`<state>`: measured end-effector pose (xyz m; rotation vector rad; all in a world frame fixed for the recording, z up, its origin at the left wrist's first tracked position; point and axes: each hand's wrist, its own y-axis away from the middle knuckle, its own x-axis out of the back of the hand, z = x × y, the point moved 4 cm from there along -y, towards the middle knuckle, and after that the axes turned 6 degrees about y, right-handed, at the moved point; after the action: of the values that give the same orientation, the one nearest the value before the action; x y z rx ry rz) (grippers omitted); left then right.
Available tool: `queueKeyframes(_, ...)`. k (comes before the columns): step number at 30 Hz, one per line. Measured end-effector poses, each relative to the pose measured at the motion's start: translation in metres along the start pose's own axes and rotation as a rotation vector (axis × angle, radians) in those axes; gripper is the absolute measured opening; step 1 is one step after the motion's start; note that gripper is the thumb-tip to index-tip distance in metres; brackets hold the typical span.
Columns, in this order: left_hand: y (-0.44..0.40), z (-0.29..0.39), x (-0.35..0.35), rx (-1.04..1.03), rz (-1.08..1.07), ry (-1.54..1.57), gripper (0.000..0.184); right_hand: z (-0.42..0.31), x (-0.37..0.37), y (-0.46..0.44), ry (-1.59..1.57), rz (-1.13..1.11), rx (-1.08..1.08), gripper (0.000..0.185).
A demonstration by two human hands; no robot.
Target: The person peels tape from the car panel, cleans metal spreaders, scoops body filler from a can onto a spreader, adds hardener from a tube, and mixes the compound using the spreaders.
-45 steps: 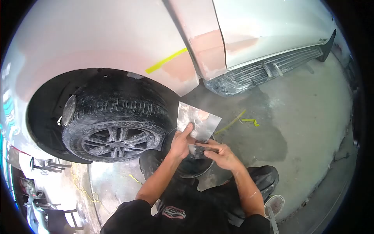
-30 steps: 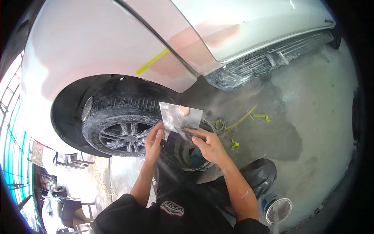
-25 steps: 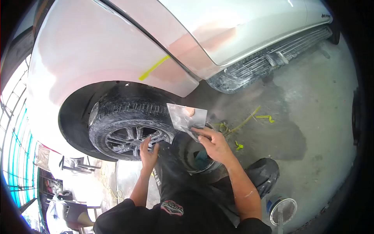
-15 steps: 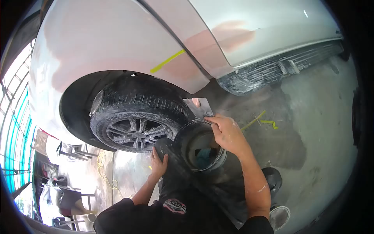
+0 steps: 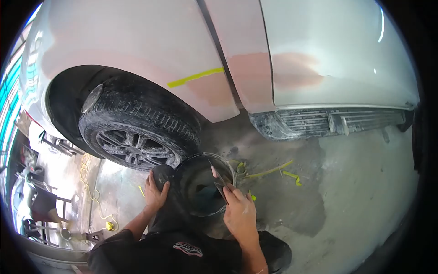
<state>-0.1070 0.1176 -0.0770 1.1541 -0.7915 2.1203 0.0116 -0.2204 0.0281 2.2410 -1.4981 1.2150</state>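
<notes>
My right hand [image 5: 240,211] grips a flat metal spreader plate [image 5: 220,176], seen nearly edge-on, with a small lump of pinkish paste on its side. The plate is over a round dark bucket [image 5: 232,165] that has murky contents and something bluish inside. My left hand [image 5: 156,194] rests on my left knee with its fingers apart and holds nothing. Above the bucket is the white car panel [image 5: 132,36], with pink filler patches and a yellow tape strip [image 5: 195,77] across it.
A dusty wheel [image 5: 137,132] stands left of the bucket. The door [image 5: 346,55] and a dusty side step [image 5: 328,122] are at the upper right. Yellow tape scraps [image 5: 292,176] lie on the floor. A yellow cord [image 5: 85,176] and chairs are at the left.
My left hand has left the plate and come down to my knee. My right hand has lowered and turned the plate over the bucket. The view has shifted, and the paint can has left it.
</notes>
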Motion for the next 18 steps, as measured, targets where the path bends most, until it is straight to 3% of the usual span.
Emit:
queueKeyframes(9, -0.009, 0.018, -0.003, 0.057, 0.022, -0.039, 0.092, 0.002, 0.01, -0.013, -0.069, -0.039, -0.036, 0.038)
queueKeyframes(18, -0.013, 0.023, -0.004, 0.085, 0.037, -0.056, 0.09, -0.004, 0.005, -0.022, -0.104, -0.048, 0.066, 0.038)
